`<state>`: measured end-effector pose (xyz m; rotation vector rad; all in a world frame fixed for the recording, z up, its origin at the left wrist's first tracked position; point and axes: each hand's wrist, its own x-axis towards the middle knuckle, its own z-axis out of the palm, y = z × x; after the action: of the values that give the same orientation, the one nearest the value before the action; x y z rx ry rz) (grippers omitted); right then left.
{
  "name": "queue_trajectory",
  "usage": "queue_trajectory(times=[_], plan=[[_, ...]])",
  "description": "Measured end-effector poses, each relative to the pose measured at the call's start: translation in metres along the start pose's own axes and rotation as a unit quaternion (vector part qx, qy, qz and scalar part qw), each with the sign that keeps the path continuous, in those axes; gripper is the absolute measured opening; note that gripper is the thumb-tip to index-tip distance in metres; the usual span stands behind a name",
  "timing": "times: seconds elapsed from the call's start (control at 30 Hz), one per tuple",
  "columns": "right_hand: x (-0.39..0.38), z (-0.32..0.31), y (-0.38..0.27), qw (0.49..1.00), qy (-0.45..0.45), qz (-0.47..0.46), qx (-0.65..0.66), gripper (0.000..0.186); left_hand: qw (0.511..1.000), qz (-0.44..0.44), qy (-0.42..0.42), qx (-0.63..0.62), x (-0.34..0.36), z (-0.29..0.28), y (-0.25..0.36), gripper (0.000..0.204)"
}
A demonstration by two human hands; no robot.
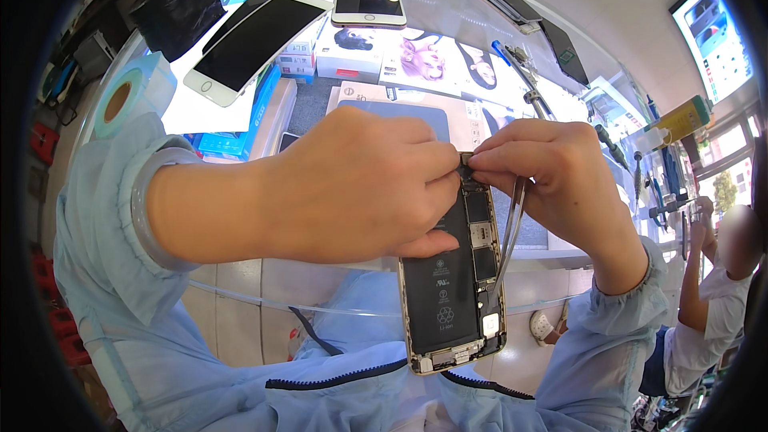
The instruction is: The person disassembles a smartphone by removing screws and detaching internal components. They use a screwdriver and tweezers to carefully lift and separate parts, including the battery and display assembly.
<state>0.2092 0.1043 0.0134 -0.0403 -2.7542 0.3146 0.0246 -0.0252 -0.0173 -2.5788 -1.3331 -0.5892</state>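
Observation:
An opened phone (495, 296) stands tilted up before me, its black battery (440, 292) and inner boards bare. My left hand (352, 192) is closed around the phone's upper left side, with the thumb lying over the battery. At the top right corner of the phone, the thumb and forefinger of my right hand (552, 160) are pinched together. Metal tweezers (510, 236) are tucked in that same hand, their tips pointing down along the phone's right edge. What the fingertips touch at the corner is too small to make out.
Two white phones (210, 88) (370, 18) lie with dark screens on the glass counter. A tape roll (118, 102) sits at the left, beside blue boxes (232, 144). Farther right are a metal holder (534, 96) and a yellow-green bottle (680, 122). Another person (712, 328) is at the right.

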Motion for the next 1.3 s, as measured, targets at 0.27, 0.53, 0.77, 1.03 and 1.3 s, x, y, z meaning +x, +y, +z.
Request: queue_trajectory(times=[0.27, 0.53, 0.77, 1.03, 1.3], plan=[[-0.006, 0.001, -0.003, 0.999, -0.023, -0.014, -0.044, 0.016, 1.000, 0.003, -0.001, -0.005, -0.001, 0.000, 0.000, 0.040], [-0.011, 0.004, -0.005, 0.985, -0.012, -0.116, -0.128, 0.021, 1.000, 0.002, -0.008, -0.011, -0.001, -0.001, -0.001, 0.040], [-0.011, 0.005, -0.003, 0.980, 0.015, -0.139, -0.142, 0.020, 1.000, 0.002, -0.012, -0.005, 0.000, -0.002, 0.000, 0.040], [-0.012, 0.004, -0.002, 0.980, 0.010, -0.142, -0.141, 0.018, 1.000, 0.001, -0.010, 0.000, 0.001, -0.003, 0.001, 0.040], [-0.011, 0.007, 0.001, 0.977, 0.023, -0.149, -0.148, 0.016, 1.000, 0.003, -0.011, -0.002, 0.003, -0.003, 0.001, 0.041]])
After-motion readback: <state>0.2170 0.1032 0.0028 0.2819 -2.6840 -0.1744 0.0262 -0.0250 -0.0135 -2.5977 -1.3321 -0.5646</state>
